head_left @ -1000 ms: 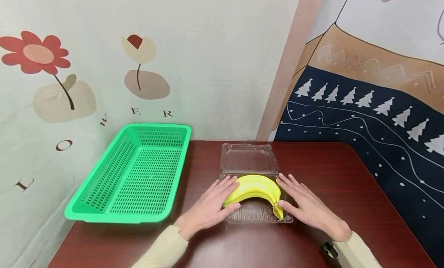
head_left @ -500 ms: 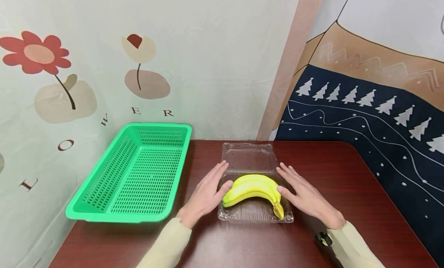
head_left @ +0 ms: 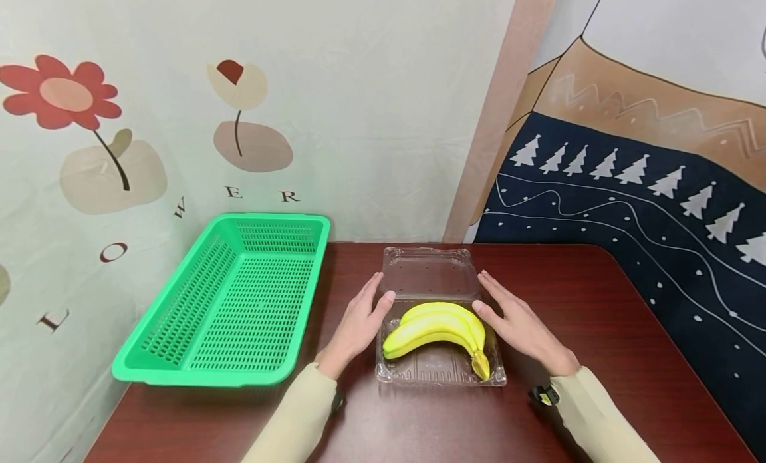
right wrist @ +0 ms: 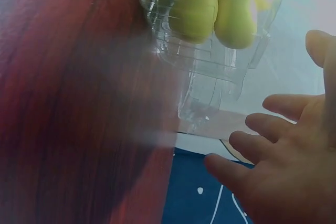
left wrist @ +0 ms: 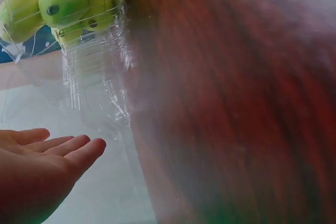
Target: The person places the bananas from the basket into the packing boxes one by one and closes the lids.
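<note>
Bananas (head_left: 439, 324): a yellow bunch, greenish at the ends, lying in the box (head_left: 427, 373); it arches toward twelve o'clock, with the stem at four o'clock and the far tips at eight.
Box: transparent plastic, ribbed across the floor, standing on the reddish-brown bench (head_left: 407, 423).
Lid (head_left: 431, 273): transparent, joined to the box and folded back at its twelve o'clock side.
Left hand (head_left: 356, 326): at nine o'clock of the bananas, just beside the box; fingers extended toward one o'clock, thumb spread from them.
Right hand (head_left: 526, 330): at three o'clock of the bananas; fingers extended between ten and eleven o'clock, thumb near the edge of the box.
State of hands: apart from each other, on opposite sides of the box, clamped on nothing; both wrist views show the fingertips away from the bananas. Whether a thumb touches the box cannot be told.
Sleeves (head_left: 296, 416): cream, entering from seven and five o'clock, each with a dark wrist device (head_left: 544, 396) on its inner side.
Basket (head_left: 197, 376): green, slotted, at nine to ten o'clock of the box and well apart from it, its length pointing toward one o'clock.
Backdrop: pale cloth (head_left: 371, 117) printed with flowers at eleven o'clock; dark blue cloth (head_left: 598, 217) with white trees at two.
</note>
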`<state>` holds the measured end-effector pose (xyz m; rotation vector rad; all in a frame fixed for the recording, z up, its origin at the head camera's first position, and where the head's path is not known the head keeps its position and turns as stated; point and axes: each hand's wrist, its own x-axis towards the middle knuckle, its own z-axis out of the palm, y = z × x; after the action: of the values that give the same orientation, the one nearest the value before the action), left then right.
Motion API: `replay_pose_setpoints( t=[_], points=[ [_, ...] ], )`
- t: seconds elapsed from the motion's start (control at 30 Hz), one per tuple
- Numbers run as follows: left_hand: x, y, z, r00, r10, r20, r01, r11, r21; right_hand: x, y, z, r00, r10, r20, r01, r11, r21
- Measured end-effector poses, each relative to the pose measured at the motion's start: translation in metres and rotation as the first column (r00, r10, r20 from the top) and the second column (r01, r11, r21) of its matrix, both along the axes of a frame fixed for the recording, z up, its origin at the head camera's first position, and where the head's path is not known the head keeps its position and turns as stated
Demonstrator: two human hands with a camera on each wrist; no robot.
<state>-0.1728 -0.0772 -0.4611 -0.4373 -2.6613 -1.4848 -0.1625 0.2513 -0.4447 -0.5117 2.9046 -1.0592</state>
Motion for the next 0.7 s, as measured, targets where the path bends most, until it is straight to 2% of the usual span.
replay_pose_setpoints(
  t=[0.17, 0.37, 0.7],
  points=[
    [-0.008, 0.001, -0.002, 0.996, 0.028, 0.08, -0.035, 0.996, 0.076, -0.007, -0.002, 0.0, 0.998, -0.029, 0.05, 0.031, 0.999, -0.037],
    [-0.013, 0.001, -0.002, 0.988, 0.035, 0.151, -0.053, 0.992, 0.117, -0.012, -0.002, -0.004, 0.994, -0.054, 0.096, 0.062, 0.995, -0.08],
    [-0.019, 0.003, -0.003, 0.977, 0.043, 0.207, -0.067, 0.992, 0.109, -0.019, -0.004, -0.01, 0.985, -0.094, 0.146, 0.107, 0.991, -0.084]
  ],
)
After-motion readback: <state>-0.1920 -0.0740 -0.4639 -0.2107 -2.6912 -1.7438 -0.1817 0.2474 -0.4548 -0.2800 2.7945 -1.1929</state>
